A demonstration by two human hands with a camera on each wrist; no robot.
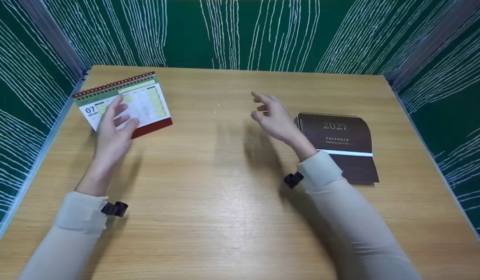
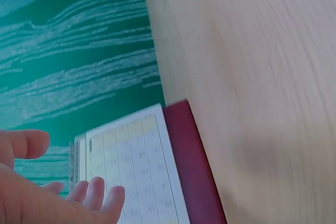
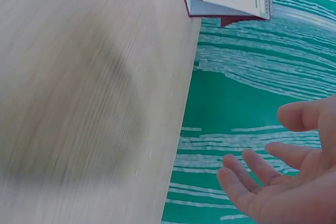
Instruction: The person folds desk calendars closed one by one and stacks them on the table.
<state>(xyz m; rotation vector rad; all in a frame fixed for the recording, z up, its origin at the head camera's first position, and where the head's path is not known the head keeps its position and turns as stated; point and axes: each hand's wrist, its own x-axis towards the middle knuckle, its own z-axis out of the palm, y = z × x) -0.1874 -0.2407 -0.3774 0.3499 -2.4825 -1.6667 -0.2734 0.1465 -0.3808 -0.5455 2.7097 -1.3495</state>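
Observation:
A spiral-bound desk calendar point(image 1: 141, 103) showing the page "07" stands tilted at the back left of the table, its dark red base along the front. In front of it my left hand point(image 1: 114, 134) hovers with loosely bent fingers, overlapping the page in the head view; the left wrist view has the fingertips point(image 2: 94, 195) before the printed grid. My right hand point(image 1: 275, 118) is in the air right of the table's middle, fingers relaxed and holding nothing. Beside its wrist lies a dark brown calendar point(image 1: 341, 167) marked "2027", with a pale band across it, partly behind the right sleeve.
The wooden table point(image 1: 209, 194) is bordered by green walls point(image 1: 185, 35) with white streaks. Tiny pale specks point(image 1: 216, 109) lie near the table's back middle. A small black camera point(image 1: 114, 209) is strapped at the left cuff, another black camera point(image 1: 293, 180) at the right.

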